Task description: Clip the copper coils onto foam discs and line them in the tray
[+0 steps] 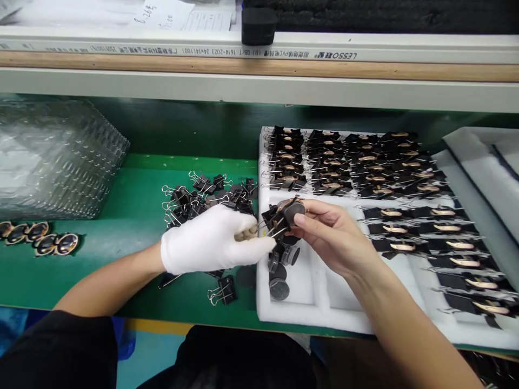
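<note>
My left hand [214, 240], in a white glove, is closed on the wire handles of a black binder clip [269, 217]. My bare right hand [330, 229] pinches a dark round disc [294, 214] against the clip, thumb on its near face. A sliver of gold-coloured frame shows behind the disc, but most of that part is hidden. Both hands meet above the left edge of a white foam tray [290, 316]. Below them, several loose round discs [279, 289] lie in the tray's near left compartment. A heap of black binder clips [203, 186] lies beside the tray, partly behind my glove.
Rows of clipped gold-edged pieces [332, 162] fill the tray's back and right side. At far left stand stacked clear plastic trays [60, 162], with sunglasses [67, 244] in front. Another foam piece [478, 140] leans at right. A shelf edge [203, 89] crosses above the green table [133, 270].
</note>
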Action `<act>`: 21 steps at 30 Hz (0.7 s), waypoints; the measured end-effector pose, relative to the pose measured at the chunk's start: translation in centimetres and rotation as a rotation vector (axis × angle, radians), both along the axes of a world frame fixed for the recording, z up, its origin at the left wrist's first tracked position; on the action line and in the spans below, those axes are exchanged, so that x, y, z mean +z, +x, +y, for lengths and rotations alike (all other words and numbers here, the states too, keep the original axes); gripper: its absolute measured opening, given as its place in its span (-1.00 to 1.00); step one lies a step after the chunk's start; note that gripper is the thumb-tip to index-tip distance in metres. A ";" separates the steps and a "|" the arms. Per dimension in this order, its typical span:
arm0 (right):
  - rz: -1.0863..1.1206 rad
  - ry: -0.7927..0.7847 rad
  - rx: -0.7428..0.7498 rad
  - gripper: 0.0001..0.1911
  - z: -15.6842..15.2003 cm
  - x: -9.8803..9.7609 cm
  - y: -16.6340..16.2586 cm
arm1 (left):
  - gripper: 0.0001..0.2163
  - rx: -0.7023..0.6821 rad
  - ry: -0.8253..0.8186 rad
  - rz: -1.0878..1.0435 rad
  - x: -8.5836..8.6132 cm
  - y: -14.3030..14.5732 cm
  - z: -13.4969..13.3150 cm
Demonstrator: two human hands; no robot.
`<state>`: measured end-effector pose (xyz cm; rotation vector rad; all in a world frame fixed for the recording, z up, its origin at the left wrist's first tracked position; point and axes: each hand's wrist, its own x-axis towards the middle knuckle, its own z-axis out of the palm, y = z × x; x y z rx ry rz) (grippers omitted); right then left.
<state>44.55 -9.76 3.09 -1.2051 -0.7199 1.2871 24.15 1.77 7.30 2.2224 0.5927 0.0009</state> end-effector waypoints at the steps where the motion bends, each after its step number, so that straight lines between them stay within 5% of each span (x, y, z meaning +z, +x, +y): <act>1: -0.003 -0.005 -0.008 -0.76 0.0 0.0 0.0 | -0.57 -0.020 0.022 0.026 0.2 -0.1 0.2; 6: 0.118 0.008 -0.106 -0.72 -0.2 0.4 0.4 | -0.63 -0.156 0.410 0.147 0.8 -0.9 0.9; 11: 0.247 -0.011 -0.206 -0.74 -0.3 0.6 0.6 | -0.75 -0.387 0.875 0.169 -1.6 -1.2 -0.5; 15: 0.212 -0.006 -0.104 -0.71 -0.3 0.4 0.3 | -0.79 -0.431 0.900 0.145 -2.4 -0.7 -0.7; 21: 0.176 0.000 0.050 -0.74 -0.7 0.0 0.3 | -0.85 -0.259 0.716 0.263 -0.2 -0.7 1.6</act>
